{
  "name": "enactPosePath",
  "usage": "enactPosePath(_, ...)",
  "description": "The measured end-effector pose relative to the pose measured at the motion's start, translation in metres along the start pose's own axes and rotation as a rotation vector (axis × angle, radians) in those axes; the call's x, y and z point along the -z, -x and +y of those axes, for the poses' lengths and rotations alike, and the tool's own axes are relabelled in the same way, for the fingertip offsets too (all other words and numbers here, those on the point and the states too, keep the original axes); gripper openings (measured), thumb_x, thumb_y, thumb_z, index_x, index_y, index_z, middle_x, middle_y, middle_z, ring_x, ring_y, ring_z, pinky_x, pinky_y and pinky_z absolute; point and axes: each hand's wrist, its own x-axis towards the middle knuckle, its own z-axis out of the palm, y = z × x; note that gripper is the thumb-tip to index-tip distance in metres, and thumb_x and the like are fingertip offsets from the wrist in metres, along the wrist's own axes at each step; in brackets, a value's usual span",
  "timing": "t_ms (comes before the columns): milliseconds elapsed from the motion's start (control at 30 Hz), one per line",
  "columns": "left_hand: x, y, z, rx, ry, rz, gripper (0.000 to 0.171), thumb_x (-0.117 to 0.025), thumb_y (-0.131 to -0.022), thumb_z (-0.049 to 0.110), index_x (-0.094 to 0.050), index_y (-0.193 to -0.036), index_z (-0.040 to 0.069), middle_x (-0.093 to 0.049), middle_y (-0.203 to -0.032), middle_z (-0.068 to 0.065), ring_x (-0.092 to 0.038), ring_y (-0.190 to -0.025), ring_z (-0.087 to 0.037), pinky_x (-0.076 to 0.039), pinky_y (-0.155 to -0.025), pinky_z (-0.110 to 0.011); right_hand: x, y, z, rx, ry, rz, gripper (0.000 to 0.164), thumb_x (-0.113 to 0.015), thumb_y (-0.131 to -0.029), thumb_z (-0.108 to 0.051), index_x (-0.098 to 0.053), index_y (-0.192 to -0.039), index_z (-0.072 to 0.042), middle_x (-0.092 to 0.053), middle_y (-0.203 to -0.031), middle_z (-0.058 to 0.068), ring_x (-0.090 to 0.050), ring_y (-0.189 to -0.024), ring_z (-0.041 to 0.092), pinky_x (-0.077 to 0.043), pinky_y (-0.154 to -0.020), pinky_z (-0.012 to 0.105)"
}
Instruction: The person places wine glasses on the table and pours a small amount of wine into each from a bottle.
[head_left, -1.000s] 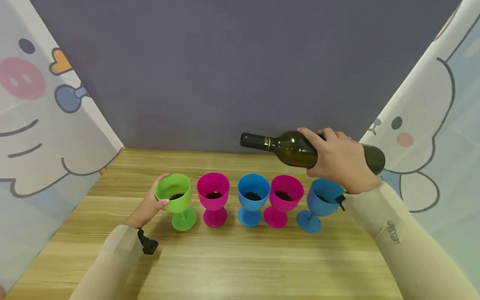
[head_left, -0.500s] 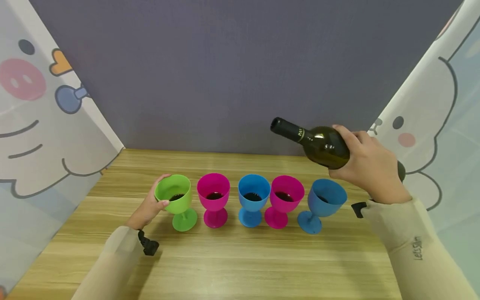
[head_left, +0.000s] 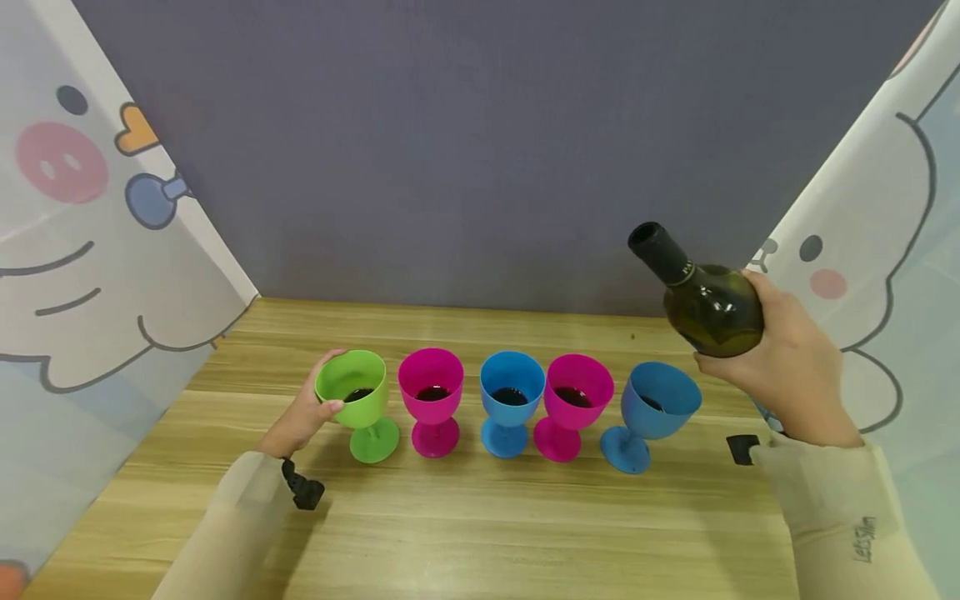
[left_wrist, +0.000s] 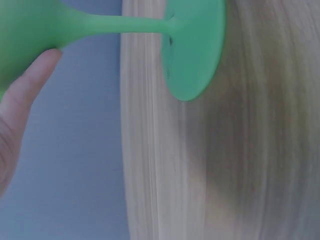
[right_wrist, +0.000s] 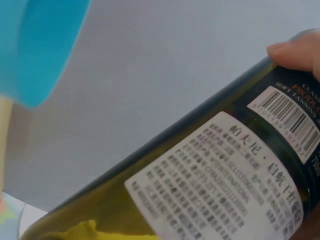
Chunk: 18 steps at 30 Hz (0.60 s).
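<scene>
My left hand (head_left: 306, 414) grips the bowl of the green goblet (head_left: 364, 408), whose round foot meets the table in the left wrist view. Dark liquid lies in the bottom of its bowl. In the head view my right hand (head_left: 793, 362) holds a dark green wine bottle (head_left: 712, 308) above the table, tilted with its mouth up and to the left. White and black labels show on the bottle in the right wrist view. Nearest that hand stands a blue goblet (head_left: 651, 404) at the right end of the row, with dark liquid inside.
Between the end goblets stand a pink goblet (head_left: 431, 387), another blue goblet (head_left: 512, 392) and a second pink goblet (head_left: 576, 396), each with dark liquid. The wooden table (head_left: 480, 533) ends at a grey panel (head_left: 465, 167). Cartoon-printed sheets (head_left: 97, 275) flank both sides.
My right hand has carried the bottle to the right, away from above the goblets, and its neck has turned more upward. The left hand keeps its hold on the green goblet.
</scene>
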Motion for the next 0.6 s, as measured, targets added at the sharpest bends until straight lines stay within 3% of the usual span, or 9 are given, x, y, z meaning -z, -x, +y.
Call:
enactPosePath(200,0.001,0.000,-0.003,-0.007,0.006,0.011,0.060,-0.065,-0.083,0.012,-0.039,-0.136,0.023,-0.050,-0.113,-0.004,-0.054,-0.095,-0.011,-0.053,-0.071,-0.021,-0.005,0.011,0.012,-0.064,-0.045,0.046,0.090,-0.084,-0.051,-0.016,-0.049,-0.132,-0.003,-0.057,-0.104,0.027,-0.052,-0.087,0.041,-0.035,-0.059,0.052)
enactPosePath(267,0.001,0.000,-0.004,-0.010,0.017,0.010,0.060,-0.066,-0.084,0.014,-0.039,-0.137,0.022,-0.050,-0.114,-0.003,-0.054,-0.095,-0.011,-0.053,-0.072,-0.021,-0.007,0.014,0.015,-0.096,-0.073,0.050,0.089,-0.086,-0.051,-0.015,-0.049,-0.131,-0.004,-0.057,-0.107,0.024,-0.051,-0.089,0.033,-0.035,-0.062,0.050)
enactPosePath(367,0.000,0.000,-0.004,-0.015,0.029,0.002,0.061,-0.066,-0.085,0.015,-0.038,-0.138,0.020,-0.050,-0.114,-0.003,-0.054,-0.096,-0.010,-0.053,-0.073,-0.021,-0.008,0.018,0.020,-0.152,-0.116,0.069,0.087,-0.087,-0.052,-0.012,-0.050,-0.130,-0.005,-0.057,-0.110,0.018,-0.046,-0.090,0.010,-0.034,-0.066,0.048)
enactPosePath(500,-0.001,0.001,-0.003,-0.011,0.022,0.006,0.060,-0.066,-0.085,0.015,-0.038,-0.138,0.021,-0.049,-0.115,-0.003,-0.053,-0.096,-0.010,-0.053,-0.072,-0.020,-0.013,0.026,0.026,-0.218,-0.191,0.198,0.090,-0.084,-0.051,-0.006,-0.049,-0.134,-0.007,-0.056,-0.107,-0.010,-0.038,-0.089,-0.010,-0.037,-0.077,0.035)
enactPosePath(600,-0.002,0.001,-0.003,-0.002,0.020,0.017,0.060,-0.066,-0.084,0.014,-0.038,-0.137,0.021,-0.049,-0.115,-0.002,-0.053,-0.096,-0.010,-0.052,-0.071,-0.020,-0.018,0.031,0.031,-0.223,-0.291,0.332,0.091,-0.081,-0.051,0.000,-0.048,-0.135,-0.008,-0.049,-0.107,-0.027,-0.044,-0.093,-0.010,-0.035,-0.081,0.019)
